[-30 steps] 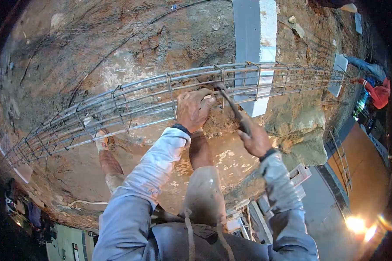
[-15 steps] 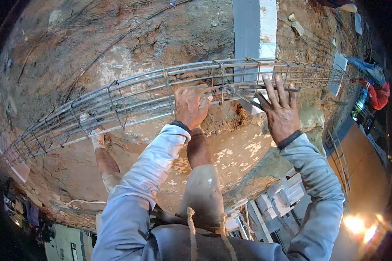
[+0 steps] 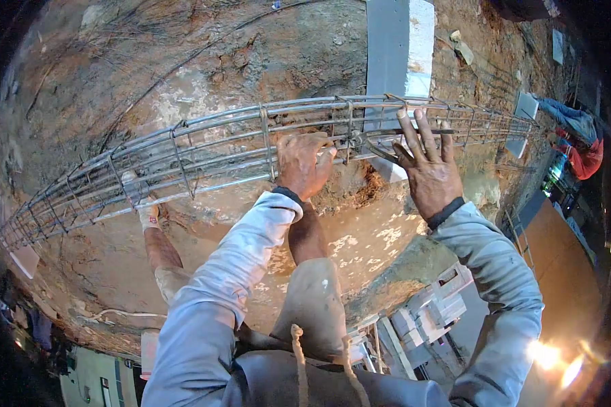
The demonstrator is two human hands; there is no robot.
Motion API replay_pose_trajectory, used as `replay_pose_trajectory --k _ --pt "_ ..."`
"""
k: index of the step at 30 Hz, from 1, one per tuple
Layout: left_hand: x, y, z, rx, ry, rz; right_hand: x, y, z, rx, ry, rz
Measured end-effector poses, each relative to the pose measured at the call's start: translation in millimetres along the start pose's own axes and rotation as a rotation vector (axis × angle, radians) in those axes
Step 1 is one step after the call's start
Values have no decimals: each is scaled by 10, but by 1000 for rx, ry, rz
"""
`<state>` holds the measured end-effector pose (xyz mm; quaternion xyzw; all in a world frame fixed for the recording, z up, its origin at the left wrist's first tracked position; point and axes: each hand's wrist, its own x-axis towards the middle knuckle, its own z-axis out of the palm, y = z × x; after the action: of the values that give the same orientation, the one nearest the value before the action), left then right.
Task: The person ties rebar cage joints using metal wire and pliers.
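Note:
A long rebar cage (image 3: 265,132) of thin bars and square stirrups runs across the view. My left hand (image 3: 304,163) is closed on its near side, fingers curled over a bar; whether it also pinches tie wire is hidden. In my right hand (image 3: 433,180) is a pair of pincers (image 3: 370,142), their jaws against the cage just right of my left hand. The handles are apart: one lies by my thumb, the other passes behind my fingers, which are stretched out and spread.
A grey and white board (image 3: 388,51) lies under the cage. Muddy ground surrounds my feet. A person in red (image 3: 586,157) bends at the cage's far right end. Stacked blocks (image 3: 424,308) stand near my right elbow, and a bright lamp (image 3: 546,354) shines lower right.
The view has shifted slightly. My right hand has moved a little left, and the pincers' handles look somewhat closer together. My left hand stays at the same part of the cage.

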<state>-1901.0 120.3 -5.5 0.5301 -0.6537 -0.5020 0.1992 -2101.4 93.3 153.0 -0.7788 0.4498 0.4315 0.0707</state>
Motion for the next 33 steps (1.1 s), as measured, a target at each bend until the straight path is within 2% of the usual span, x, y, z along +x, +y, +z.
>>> replay_pose_trajectory --k 2,6,8,12,14,16,18,19,20,22,23,26,27,33 --pt "-12 -8 28 19 11 2 28 8 -14 54 28 1" --pt "3 -3 62 -43 4 -39 133 14 -178 -45 -2 -15" --pt "-19 -12 100 39 43 -41 161 3 -234 -103 -19 -1" --pt "0 52 42 13 39 -30 241 62 -283 -235 86 -145" --pt "-8 31 42 25 32 -28 332 70 -299 -325 9 -171" --pt "-18 -4 48 16 32 -6 370 86 -299 -297 15 -196" --pt "-12 -50 42 4 33 12 412 42 -258 -417 21 -192" --pt "-15 -59 45 -4 35 15 434 36 -294 -463 -113 -208" --pt "-22 -59 56 -16 35 19 418 40 -276 -465 -118 -211" --pt "-27 -66 62 -21 37 28 358 45 -210 -503 50 -144" --pt "-24 -73 60 -19 42 37 320 8 -185 -381 -47 -75" --pt "-23 -76 61 5 34 25 252 9 -50 -232 51 15" --pt "-16 -69 56 6 33 25 244 -6 -34 -150 9 53" --pt "31 50 24 28 9 -46 166 -45 -24 -63 -91 134"
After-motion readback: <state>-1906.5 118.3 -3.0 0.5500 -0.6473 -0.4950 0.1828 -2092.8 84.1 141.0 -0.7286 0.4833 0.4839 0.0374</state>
